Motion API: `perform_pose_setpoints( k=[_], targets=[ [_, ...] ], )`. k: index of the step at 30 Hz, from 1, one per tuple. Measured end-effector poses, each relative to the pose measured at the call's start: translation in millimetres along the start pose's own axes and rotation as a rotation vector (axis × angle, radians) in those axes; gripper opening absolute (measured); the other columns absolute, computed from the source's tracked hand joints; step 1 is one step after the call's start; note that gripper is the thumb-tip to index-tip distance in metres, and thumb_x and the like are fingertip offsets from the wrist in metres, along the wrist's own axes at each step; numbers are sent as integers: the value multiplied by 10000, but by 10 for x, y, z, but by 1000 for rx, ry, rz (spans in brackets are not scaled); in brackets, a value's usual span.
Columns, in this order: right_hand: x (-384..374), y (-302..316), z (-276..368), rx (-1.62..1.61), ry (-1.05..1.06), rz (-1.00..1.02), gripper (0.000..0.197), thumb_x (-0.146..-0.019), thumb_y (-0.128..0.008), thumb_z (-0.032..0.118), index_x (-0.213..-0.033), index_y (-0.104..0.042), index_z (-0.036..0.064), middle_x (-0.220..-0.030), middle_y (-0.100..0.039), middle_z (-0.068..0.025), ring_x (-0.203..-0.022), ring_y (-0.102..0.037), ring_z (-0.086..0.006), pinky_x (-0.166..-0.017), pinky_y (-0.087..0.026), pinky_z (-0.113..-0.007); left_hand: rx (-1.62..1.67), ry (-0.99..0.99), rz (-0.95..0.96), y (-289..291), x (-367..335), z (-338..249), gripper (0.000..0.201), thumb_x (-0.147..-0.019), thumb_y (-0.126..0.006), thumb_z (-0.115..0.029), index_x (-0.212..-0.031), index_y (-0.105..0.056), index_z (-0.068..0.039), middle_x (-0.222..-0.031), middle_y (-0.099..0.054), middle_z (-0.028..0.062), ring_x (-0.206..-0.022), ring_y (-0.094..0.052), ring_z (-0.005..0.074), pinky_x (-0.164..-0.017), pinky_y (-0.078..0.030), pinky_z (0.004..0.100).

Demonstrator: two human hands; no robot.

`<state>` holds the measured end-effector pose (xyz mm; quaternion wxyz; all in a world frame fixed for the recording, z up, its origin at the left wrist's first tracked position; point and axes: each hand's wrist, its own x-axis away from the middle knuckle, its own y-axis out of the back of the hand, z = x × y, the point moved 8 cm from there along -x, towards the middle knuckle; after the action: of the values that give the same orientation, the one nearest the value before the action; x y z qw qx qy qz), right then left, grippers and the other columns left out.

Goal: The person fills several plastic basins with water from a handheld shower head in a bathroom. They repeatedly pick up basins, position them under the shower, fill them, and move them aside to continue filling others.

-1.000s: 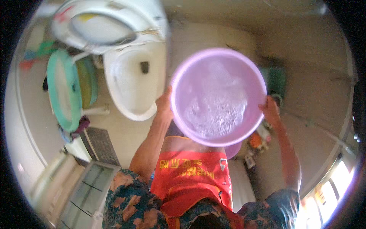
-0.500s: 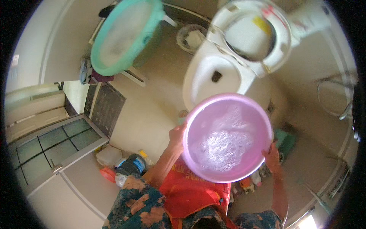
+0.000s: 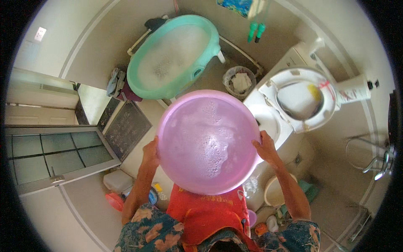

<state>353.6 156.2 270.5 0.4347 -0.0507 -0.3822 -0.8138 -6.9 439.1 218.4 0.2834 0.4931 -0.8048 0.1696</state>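
Between my hands I carry a round pink basin [image 3: 184, 122] with foamy water [image 3: 214, 147] in it. My left hand [image 3: 151, 152] grips its rim on the left side. On the opposite side my right hand [image 3: 264, 147] is closed round the rim. The fingertips under the basin are hidden. The basin hangs in front of my red apron [image 3: 210, 214] and overlaps part of the toilet bowl [image 3: 268, 122]. Beyond it, to the upper left, a large green tub [image 3: 136, 71] on a white stand holds whitish sudsy water.
A waste bin [image 3: 239, 80] with white paper stands between the tub and the toilet. The raised toilet seat [image 3: 329, 103] leans back at right. A glass-paned door [image 3: 58, 155] and a dark mat [image 3: 126, 130] lie left. At lower right is a cream bucket [image 3: 277, 191].
The basin and both hands have moved left, away from over the toilet's front. My view has shifted, so the green tub and wall now show more fully.
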Motion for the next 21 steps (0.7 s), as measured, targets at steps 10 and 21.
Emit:
perform_pose_setpoints(
  k=[10, 21],
  targets=[
    [-1633, -540, 1293, 88, -50, -3, 311, -882, -520, 276, -908, -472, -30, -763, -567, -246, -724, -578, -420, -660, -436, -481, 236, 207, -37, 652, -1415, -727, 441, -919, -484, -343, -1163, -523, 23, -1118, -584, 125, -988, -567, 226, -888, -438, 361],
    [-2819, -1266, 1743, 70, 60, -74, 317, -888, -524, 285, -818, -457, -17, -738, -521, -250, -694, -510, -428, -617, -397, -478, -403, -192, -15, 1264, -2715, -1562, 431, -891, -543, -332, -1080, -542, 56, -938, -605, 125, -861, -595, 221, -754, -481, 412]
  ],
)
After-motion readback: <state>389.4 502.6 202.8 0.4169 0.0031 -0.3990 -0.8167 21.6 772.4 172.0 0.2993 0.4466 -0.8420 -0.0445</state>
